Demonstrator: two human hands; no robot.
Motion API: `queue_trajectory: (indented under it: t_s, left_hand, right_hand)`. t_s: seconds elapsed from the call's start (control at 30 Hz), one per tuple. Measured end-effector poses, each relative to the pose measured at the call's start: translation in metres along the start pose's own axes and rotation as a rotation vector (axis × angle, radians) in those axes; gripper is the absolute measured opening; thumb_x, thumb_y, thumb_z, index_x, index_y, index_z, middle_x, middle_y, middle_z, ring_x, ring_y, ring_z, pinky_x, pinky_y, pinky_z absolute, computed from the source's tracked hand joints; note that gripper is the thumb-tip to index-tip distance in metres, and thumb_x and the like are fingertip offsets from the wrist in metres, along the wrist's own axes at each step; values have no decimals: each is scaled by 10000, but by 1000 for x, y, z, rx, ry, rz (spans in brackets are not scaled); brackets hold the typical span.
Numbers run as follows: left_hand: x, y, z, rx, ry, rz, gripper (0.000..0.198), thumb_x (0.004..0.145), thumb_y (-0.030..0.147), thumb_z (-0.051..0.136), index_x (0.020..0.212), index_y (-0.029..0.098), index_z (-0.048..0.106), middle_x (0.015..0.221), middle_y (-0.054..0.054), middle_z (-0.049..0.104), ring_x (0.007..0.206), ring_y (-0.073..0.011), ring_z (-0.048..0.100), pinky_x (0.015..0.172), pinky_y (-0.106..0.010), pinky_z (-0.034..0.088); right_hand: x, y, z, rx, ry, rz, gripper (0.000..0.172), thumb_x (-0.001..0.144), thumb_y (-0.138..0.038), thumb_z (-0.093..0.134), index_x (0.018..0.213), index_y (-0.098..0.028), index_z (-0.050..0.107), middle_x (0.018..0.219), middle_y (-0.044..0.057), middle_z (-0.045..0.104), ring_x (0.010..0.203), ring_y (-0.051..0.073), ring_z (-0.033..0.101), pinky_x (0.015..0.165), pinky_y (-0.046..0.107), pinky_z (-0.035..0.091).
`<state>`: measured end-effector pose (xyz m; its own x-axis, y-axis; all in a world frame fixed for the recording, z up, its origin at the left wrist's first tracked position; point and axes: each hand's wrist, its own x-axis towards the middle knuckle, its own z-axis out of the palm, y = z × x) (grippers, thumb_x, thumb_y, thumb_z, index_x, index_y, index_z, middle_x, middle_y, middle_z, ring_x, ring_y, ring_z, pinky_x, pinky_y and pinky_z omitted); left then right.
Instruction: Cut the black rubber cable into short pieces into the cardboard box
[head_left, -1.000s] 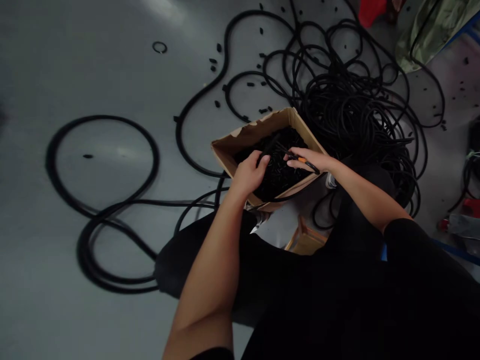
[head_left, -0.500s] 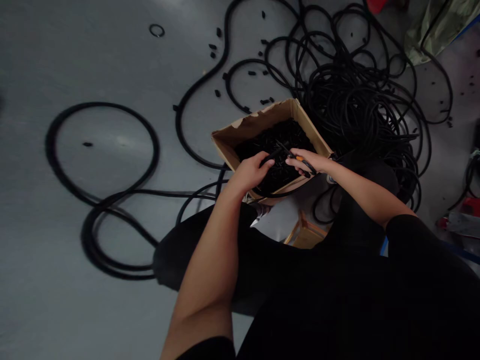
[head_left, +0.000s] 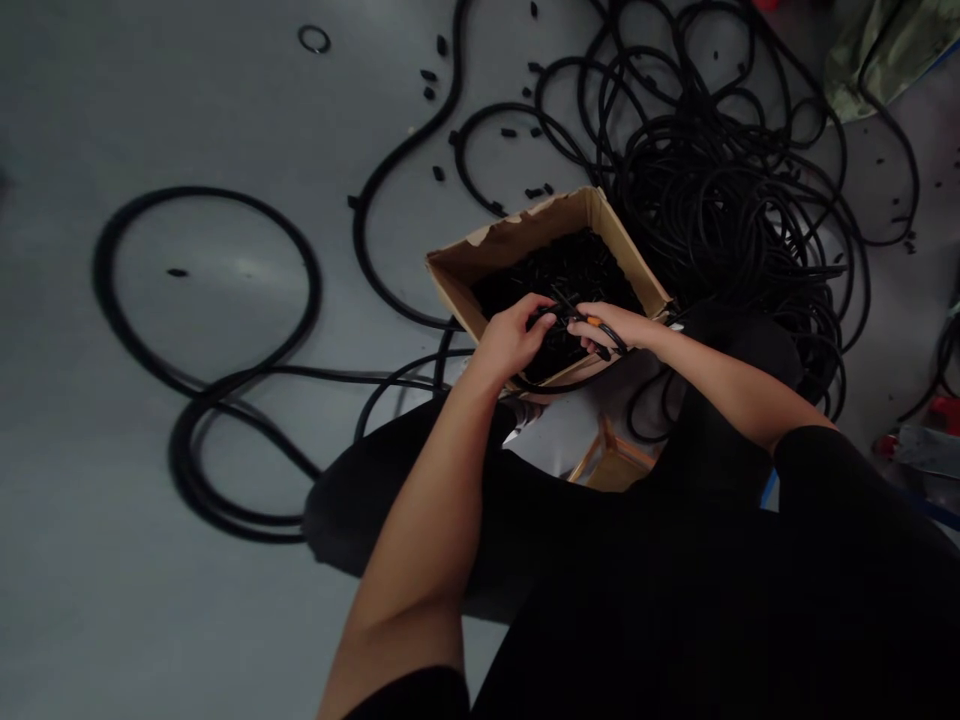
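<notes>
My left hand (head_left: 514, 338) is over the front of an open cardboard box (head_left: 510, 235) and pinches a black rubber cord (head_left: 544, 316). My right hand (head_left: 611, 328) is close beside it, gripping small cutters (head_left: 594, 321) with an orange and black handle. The cord end meets the cutters between my hands, though fingers hide the exact contact. Short black cord pieces (head_left: 555, 270) fill the box, which has a torn rim at the back left.
Long black cord (head_left: 720, 190) lies in a tangled heap behind the box, with loops (head_left: 202, 290) across the grey floor (head_left: 150, 560) and short pieces scattered around. A wooden frame (head_left: 611, 470) stands below the box. Green cloth (head_left: 877, 60) lies at the top right.
My hands have drawn closer together over the box, with my left hand moving right toward the cutters. The view has shifted slightly, so the box and cords sit a little higher.
</notes>
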<state>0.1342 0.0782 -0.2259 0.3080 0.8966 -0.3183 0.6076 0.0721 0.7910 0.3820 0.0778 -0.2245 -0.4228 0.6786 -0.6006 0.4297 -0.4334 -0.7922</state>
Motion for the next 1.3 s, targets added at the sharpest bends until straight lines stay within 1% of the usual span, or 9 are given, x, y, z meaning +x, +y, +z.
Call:
queue_trajectory:
  t_s: [0.13,0.27,0.4,0.53,0.77,0.9,1.1,1.2,1.3]
  left_hand:
    - [2,-1,2,-3,-1,12,330,1122,376,705,1368,219,859,1367,-123,926,1212,-335,813,1241,-443,628]
    - [3,-3,7,51,46,-15,368,1148,374,673,1425,214,854,1413,-146,924,1243,-352,827,1200,-448,631]
    - [4,-7,10,124,64,-64,391,1179,375,638,1476,235,850,1373,-150,926,1261,-378,842,1148,-455,630]
    - [5,-11,12,151,74,-100,370,1198,399,627,1453,263,858,1301,-141,930,1224,-386,846,1101,-450,631]
    - [5,-15,16,67,-14,-49,350,1158,365,623,1377,231,860,1275,-127,911,1182,-351,820,1149,-452,636]
    - [7,-20,19,-9,-69,-27,348,1151,390,616,1331,216,858,1130,-93,862,1064,-319,779,1130,-442,643]
    - [15,-31,22,-86,9,-81,284,1177,393,591,1227,230,817,899,-43,729,933,-303,712,1018,-432,622]
    - [19,-33,20,-104,62,-121,208,1172,381,626,1197,239,776,908,-41,717,938,-302,706,1021,-436,622]
    - [21,-34,14,-115,96,-138,159,1167,393,669,1161,247,729,940,-48,728,928,-291,697,1013,-431,627]
  right_hand:
    - [-3,-6,1,-38,25,30,308,1316,-165,729,1033,-218,620,742,-68,673,572,92,656,531,128,497]
    - [-10,-12,7,-77,63,3,352,1305,-159,717,995,-240,572,711,-92,613,555,87,621,521,125,446]
    - [-16,-19,11,-68,76,25,395,1317,-167,666,955,-256,534,654,-104,576,497,90,571,488,142,442]
    - [-18,-24,12,-67,65,64,390,1293,-155,725,961,-258,548,628,-107,591,462,95,570,446,154,436]
    - [-13,-14,13,66,-10,170,318,1331,-178,673,1054,-262,542,623,-101,641,479,118,622,444,152,473]
    - [-11,-7,15,97,15,174,330,1342,-170,644,1041,-263,543,630,-115,599,492,112,602,459,154,466]
    - [-16,-7,16,-83,95,63,397,1279,-123,742,970,-262,534,618,-126,564,489,87,533,514,169,399]
    - [-17,-6,16,-108,94,36,396,1274,-155,762,965,-260,538,612,-115,579,503,89,541,542,174,414]
    - [-14,-1,17,-19,33,77,350,1280,-206,755,1014,-270,537,642,-105,612,522,112,581,536,181,454]
